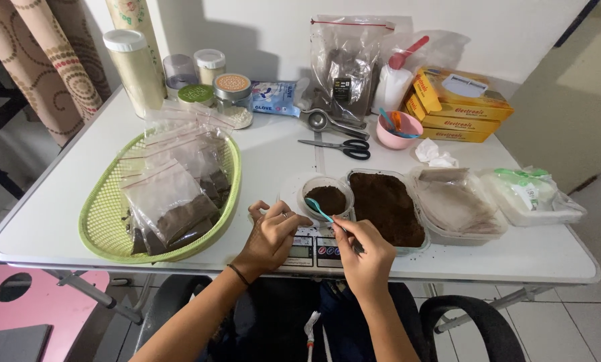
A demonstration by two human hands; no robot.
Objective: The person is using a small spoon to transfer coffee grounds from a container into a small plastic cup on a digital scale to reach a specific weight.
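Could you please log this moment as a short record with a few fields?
Left hand: rests on the digital scale beside the small cup.
Right hand: holds a teal spoon at the cup's rim.
Small cup: on the scale, holds dark brown powder.
Rectangular tub: right of the cup, full of the same powder.
Green basket: left, holds filled zip bags.

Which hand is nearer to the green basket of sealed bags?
Left. The left hand rests on the scale just right of the green basket; the right hand, holding the teal spoon, sits farther right.
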